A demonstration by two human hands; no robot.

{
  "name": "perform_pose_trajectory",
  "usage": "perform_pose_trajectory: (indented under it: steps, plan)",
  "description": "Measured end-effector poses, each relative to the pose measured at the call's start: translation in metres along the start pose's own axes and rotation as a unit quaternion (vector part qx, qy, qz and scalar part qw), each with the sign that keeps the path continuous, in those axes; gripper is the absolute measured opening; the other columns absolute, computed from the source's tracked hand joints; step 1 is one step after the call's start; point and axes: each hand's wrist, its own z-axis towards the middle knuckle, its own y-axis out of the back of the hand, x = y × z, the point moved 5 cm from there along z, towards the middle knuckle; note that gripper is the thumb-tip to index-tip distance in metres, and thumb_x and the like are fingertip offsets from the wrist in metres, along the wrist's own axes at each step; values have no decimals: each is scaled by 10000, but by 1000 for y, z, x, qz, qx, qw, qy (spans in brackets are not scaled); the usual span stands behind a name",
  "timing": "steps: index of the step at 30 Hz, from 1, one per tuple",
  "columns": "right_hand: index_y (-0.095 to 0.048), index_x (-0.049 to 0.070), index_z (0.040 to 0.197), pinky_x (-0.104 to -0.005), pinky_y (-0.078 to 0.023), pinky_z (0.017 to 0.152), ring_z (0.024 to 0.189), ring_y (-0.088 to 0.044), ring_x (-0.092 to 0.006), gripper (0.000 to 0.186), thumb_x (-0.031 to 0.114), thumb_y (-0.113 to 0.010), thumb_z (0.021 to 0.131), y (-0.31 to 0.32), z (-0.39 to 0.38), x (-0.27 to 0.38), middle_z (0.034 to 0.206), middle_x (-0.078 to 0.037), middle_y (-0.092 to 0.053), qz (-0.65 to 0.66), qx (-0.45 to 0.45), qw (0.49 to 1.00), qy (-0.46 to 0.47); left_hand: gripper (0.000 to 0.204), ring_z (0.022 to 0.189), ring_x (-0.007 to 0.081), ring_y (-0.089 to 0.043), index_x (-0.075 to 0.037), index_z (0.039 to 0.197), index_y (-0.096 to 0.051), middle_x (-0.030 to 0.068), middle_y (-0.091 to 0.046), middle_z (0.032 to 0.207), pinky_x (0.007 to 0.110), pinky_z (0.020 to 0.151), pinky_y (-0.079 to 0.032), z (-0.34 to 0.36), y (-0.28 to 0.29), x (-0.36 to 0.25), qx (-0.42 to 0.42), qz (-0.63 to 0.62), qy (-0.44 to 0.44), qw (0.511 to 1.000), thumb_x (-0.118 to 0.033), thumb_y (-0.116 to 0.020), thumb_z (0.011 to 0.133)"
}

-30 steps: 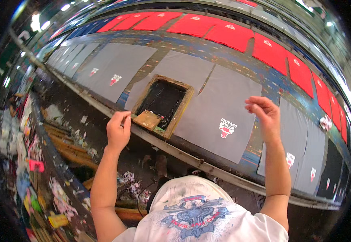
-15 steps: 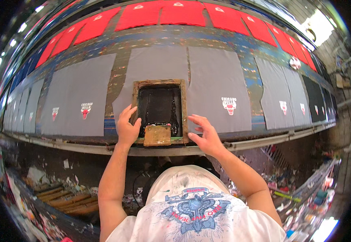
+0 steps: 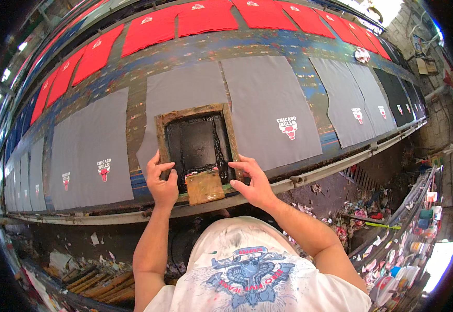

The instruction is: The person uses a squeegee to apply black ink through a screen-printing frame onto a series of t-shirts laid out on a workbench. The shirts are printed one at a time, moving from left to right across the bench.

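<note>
A wooden screen frame [image 3: 162, 132] with dark, glossy ink inside lies on gray fabric panels [image 3: 268, 93] along the long printing table. A squeegee with a wide wooden block [image 3: 204, 187] rests at the frame's near end. My left hand [image 3: 162, 184] grips the left side of the frame, fingers bent round its edge. My right hand [image 3: 250, 182] holds the right side near the lower corner, fingertips on the wood. The gray panel to the right carries a white and red printed logo [image 3: 288, 127]; similar prints show on panels to the left.
Red fabric pieces [image 3: 205, 18] line the table's far side. A crumpled white rag [image 3: 362, 54] sits at the back right. A metal rail [image 3: 309, 177] runs along the near edge. Below are littered floor, wooden slats [image 3: 101, 283] and, at right, a rack with several tubs [image 3: 429, 221].
Both hands came down from the air onto the frame's sides and closed on it. The frame now looks slightly turned relative to the panels, and my view has swung round.
</note>
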Motion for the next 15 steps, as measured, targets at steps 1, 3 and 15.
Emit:
perform_pose_trajectory:
  steps: [1,3,15]
  plan:
    - [-705,144,1511,-486,-479,1240,1570,-499,-416,595,197,-845,935,1,-1,3,1677,-260,-515,2,-9,1000,16,254,1444,336,-644,-30,1092,-785,242,-647,1576,435,1187,-511,2,3,-3,-2,-43,18,999,103,-766,876]
    - [-720,139,1494,-500,-444,1270,1573,-496,-418,588,202,-848,923,5,-4,10,1676,-259,-520,6,-26,999,28,251,1425,299,-657,-19,1096,-772,233,-639,1592,404,1144,-542,5,8,-11,-2,-116,64,991,124,-764,890]
    - [-673,72,1548,-440,-509,1191,1528,-561,-279,586,49,-784,973,229,-46,32,1698,-169,-570,-2,-171,971,165,441,1254,247,-703,28,1356,-721,157,-739,1407,377,1111,-560,54,-10,-37,-99,-144,93,980,102,-814,931]
